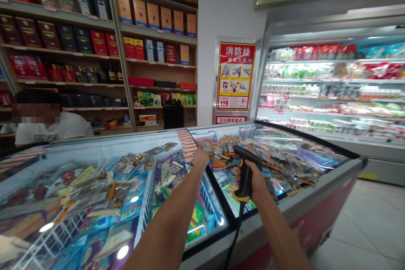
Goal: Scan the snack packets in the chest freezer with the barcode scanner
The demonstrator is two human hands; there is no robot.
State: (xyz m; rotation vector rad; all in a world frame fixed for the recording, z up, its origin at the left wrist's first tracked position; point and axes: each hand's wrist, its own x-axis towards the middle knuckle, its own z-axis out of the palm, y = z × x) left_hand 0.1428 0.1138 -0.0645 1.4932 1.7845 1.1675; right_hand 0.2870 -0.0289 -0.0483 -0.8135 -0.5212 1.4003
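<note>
My right hand (257,182) is wrapped round the handle of a black and yellow barcode scanner (246,175), its head turned left and its cable hanging down over the freezer's front edge. My left hand (201,157) reaches across the chest freezer (300,196), its fingers closed at a small grey packet (206,146); the fingertips are partly hidden. Many small grey and orange packets (278,158) lie heaped under and around the scanner. More such packets (126,163) are spread on the left, over bagged frozen goods.
White wire baskets (147,200) divide the freezer. A person in a white shirt (71,125) is behind it at left. Shelves of boxed bottles (155,17) line the back wall. A lit refrigerated display (332,88) stands at right, with tiled floor (363,219) before it.
</note>
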